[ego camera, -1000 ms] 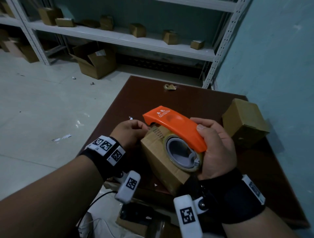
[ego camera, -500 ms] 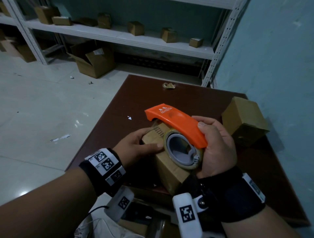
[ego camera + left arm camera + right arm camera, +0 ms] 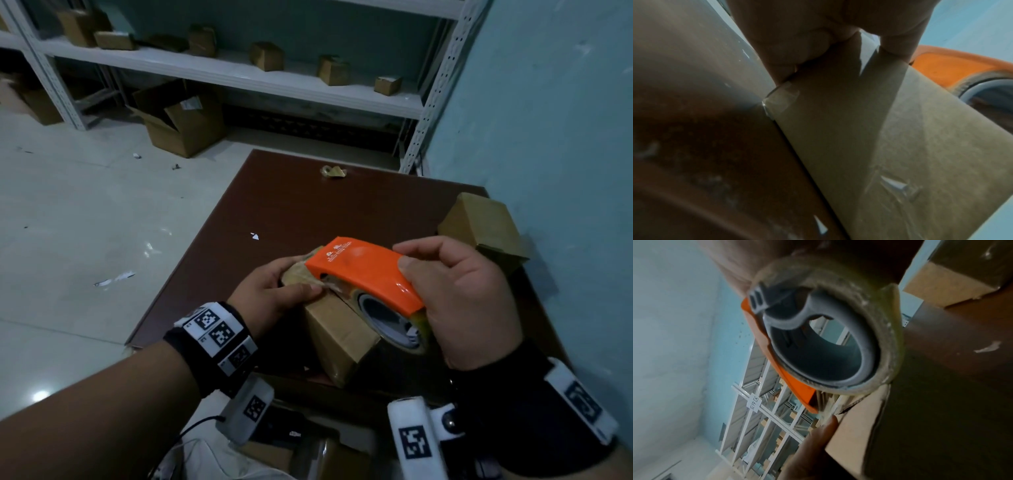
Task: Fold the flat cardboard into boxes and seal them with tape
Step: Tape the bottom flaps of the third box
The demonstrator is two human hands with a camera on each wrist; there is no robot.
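A small folded cardboard box (image 3: 337, 330) stands on the dark brown table (image 3: 308, 205). My left hand (image 3: 274, 291) holds its far left end, thumb lying along the top edge; in the left wrist view the fingers (image 3: 801, 48) curl over the box (image 3: 879, 129). My right hand (image 3: 466, 301) grips the orange tape dispenser (image 3: 366, 274), whose nose rests on the box top near my left thumb. The tape roll (image 3: 826, 331) with its grey core fills the right wrist view, and clear tape runs from it onto the box (image 3: 855, 418).
A second closed cardboard box (image 3: 486, 226) lies at the table's right edge against the blue wall. A crumpled tape scrap (image 3: 333, 171) sits near the far edge. White shelving (image 3: 239, 75) with several small boxes stands behind; an open carton (image 3: 181, 120) sits on the floor.
My right hand has tilted the dispenser flatter and brought its nose down to the box top. My left hand slid from the far corner to the box's left end, thumb along the top.
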